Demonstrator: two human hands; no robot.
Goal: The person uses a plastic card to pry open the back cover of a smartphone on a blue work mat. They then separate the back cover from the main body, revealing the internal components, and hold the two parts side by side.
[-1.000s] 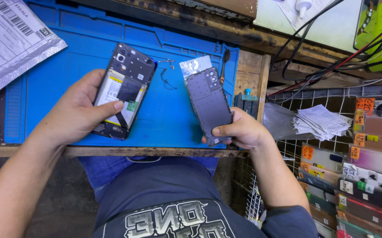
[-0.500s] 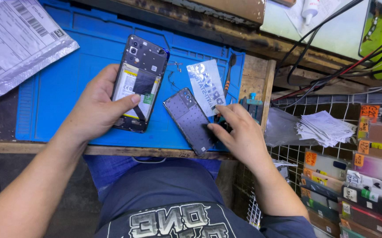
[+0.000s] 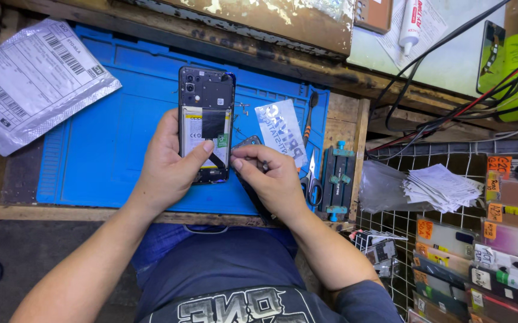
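- Up over the blue mat, the left hand grips an opened phone, back side up, fingers wrapped round its left edge and thumb pressed on the lower right of its face.
- Just beside it, the right hand pinches thumb and forefinger together at the phone's lower right corner; what they nip is too small to tell.
- Under the right hand lies a dark cover, mostly hidden.
- Scissors and a film sheet lie just right.
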